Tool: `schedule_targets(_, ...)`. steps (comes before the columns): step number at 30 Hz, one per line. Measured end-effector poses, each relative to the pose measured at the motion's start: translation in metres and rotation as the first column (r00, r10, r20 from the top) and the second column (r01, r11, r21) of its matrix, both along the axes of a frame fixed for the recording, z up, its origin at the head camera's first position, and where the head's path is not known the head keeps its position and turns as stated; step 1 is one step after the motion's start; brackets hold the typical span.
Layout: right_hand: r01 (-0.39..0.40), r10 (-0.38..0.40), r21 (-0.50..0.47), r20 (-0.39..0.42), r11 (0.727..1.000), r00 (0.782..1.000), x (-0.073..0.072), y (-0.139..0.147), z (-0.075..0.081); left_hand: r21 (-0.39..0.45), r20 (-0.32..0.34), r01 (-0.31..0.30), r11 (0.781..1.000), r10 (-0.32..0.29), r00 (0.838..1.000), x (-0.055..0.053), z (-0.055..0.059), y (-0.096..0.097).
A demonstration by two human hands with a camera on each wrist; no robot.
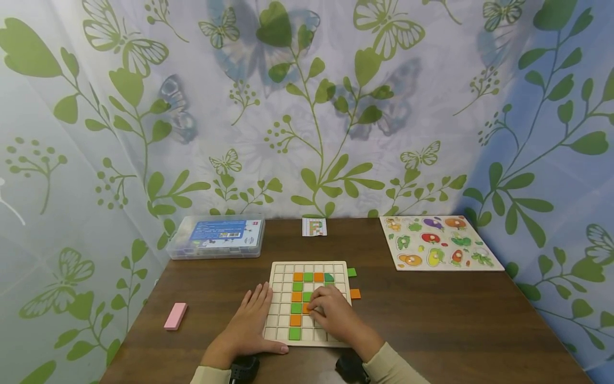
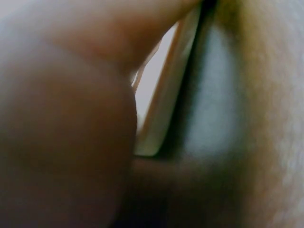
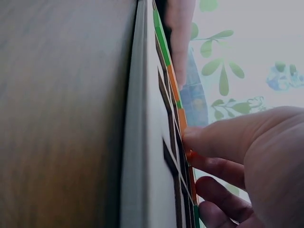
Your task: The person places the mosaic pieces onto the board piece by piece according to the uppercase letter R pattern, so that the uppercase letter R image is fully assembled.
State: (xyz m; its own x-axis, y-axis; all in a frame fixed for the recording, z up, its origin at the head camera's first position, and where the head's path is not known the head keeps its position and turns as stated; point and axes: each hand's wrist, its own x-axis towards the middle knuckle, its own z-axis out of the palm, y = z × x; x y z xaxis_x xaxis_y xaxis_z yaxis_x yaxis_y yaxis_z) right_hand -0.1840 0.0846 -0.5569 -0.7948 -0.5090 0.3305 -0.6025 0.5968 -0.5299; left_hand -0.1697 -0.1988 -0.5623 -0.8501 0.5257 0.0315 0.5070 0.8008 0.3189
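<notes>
A wooden grid board (image 1: 280, 303) lies on the table, with orange and green square tiles set in its cells. My left hand (image 1: 246, 325) rests along the board's left edge, fingers extended and thumb near the front left corner. Over the middle of the board, my right hand (image 1: 337, 314) pinches an orange tile (image 1: 305, 309) between thumb and finger, down at the grid. Close up, the right wrist view shows the thumb (image 3: 213, 137) against orange at the board's surface. A dark green rounded piece (image 1: 329, 277) sits in the upper right cells. The right hand hides some cells.
Right of the board lie a loose green tile (image 1: 352, 272) and an orange one (image 1: 355, 294). A pattern card (image 1: 314, 227) is behind the board. A clear plastic case (image 1: 216, 237) and a pink block (image 1: 175, 316) stand left; a vegetable puzzle board (image 1: 441, 242) lies back right.
</notes>
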Motion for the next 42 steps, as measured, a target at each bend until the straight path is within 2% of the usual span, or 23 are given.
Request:
schedule_targets(11,0.012,-0.014,-0.034,-0.047,0.999,0.999,0.000,-0.002,-0.003,0.004,0.002,0.001,1.000,-0.001,1.000,0.001,0.001,0.000)
schedule_targets(16,0.029,-0.036,-0.109,-0.060,0.994,0.998,0.000,-0.002,-0.003,0.005,0.007,-0.002,1.000,0.002,1.000,0.001,0.001,0.000)
schedule_targets(22,0.070,-0.092,-0.183,-0.118,0.981,0.989,-0.005,0.006,-0.002,0.001,0.008,-0.008,1.000,0.008,1.000,0.000,-0.002,0.000)
schedule_targets(27,0.176,-0.191,-0.205,-0.058,0.963,0.980,-0.013,0.023,0.000,0.003,0.003,-0.003,1.000,0.003,1.000,-0.001,-0.002,0.000)
schedule_targets(33,0.309,-0.312,-0.224,0.022,0.924,0.950,-0.030,0.051,-0.001,0.007,-0.007,0.001,1.000,0.000,1.000,-0.002,-0.002,0.001)
schedule_targets(38,0.367,-0.357,-0.194,0.084,0.910,0.930,-0.045,0.077,-0.007,0.005,0.001,-0.004,1.000,0.004,1.000,-0.001,-0.001,0.001)
schedule_targets(42,0.366,-0.348,-0.171,0.129,0.915,0.929,-0.053,0.092,-0.010,0.007,0.011,-0.006,1.000,0.006,1.000,-0.001,-0.002,0.000)
